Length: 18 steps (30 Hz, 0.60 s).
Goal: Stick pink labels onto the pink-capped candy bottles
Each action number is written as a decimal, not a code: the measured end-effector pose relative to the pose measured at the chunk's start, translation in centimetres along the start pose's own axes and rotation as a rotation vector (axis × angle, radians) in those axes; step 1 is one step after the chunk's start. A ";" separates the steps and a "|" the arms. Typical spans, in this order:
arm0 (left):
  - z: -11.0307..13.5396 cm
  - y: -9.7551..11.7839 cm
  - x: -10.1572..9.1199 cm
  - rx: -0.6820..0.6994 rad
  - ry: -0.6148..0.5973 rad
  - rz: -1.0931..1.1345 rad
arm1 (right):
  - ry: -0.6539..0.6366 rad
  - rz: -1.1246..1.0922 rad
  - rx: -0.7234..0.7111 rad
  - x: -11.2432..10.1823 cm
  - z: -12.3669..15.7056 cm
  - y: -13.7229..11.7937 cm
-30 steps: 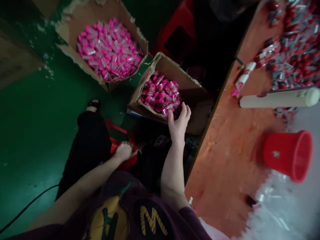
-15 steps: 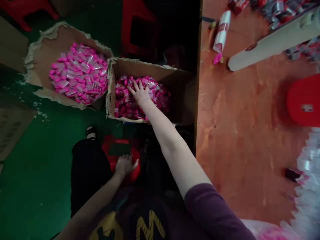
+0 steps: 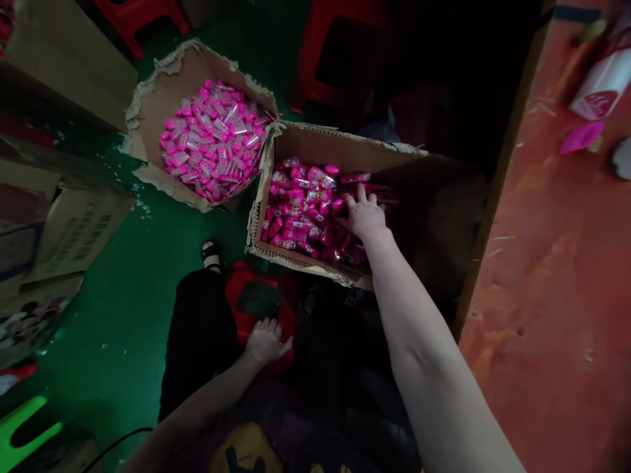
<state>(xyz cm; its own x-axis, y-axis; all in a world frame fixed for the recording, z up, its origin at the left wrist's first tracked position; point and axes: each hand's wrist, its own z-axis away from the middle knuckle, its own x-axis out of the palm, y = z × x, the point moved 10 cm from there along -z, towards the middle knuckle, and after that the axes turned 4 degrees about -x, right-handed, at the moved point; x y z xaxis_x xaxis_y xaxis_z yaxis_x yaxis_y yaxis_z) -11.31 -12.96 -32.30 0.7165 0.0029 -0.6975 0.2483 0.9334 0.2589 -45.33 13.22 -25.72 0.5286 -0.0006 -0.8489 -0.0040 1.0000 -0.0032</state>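
Note:
My right hand reaches into the long cardboard box, its fingers spread on the right part of a pile of small pink-wrapped packets. Nothing shows clearly held in it, though the fingertips are partly sunk in shadow among the packets. Below the box, my left hand rests on the red plastic stool between my legs, thumb apart from the fingers. Adjoining the box on the left, a torn-edged carton holds many more pink packets with clear wrapping.
A reddish wooden table runs along the right side, carrying a white-and-red roll and a pink piece. Another red stool stands behind the box. Printed cartons and a bright green plastic piece lie at left.
My right hand has moved rightward over the packets, away from the box's left end. My left hand stays on the stool. The view has shifted left, showing more cartons and less table.

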 end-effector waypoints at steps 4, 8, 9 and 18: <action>0.1 0.2 0.3 0.013 0.005 0.013 | -0.206 -0.040 0.143 1.3 1.1 2.9; 0.0 0.6 0.0 0.020 0.032 0.031 | 0.035 -0.044 0.107 -4.1 0.6 0.3; 0.0 0.6 -0.1 0.011 0.031 0.033 | 0.121 -0.074 0.022 -5.8 0.1 -1.8; -0.1 -0.2 0.2 -0.028 -0.067 0.064 | 0.098 -0.198 -0.263 -4.2 -4.4 -15.5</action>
<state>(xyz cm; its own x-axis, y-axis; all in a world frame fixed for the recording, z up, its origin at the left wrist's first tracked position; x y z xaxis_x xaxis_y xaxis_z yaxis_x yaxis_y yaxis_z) -11.26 -13.09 -32.57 0.7722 0.0395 -0.6341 0.1833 0.9418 0.2820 -51.19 -2.29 -24.43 0.4567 -0.2081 -0.8649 -0.1350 0.9448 -0.2986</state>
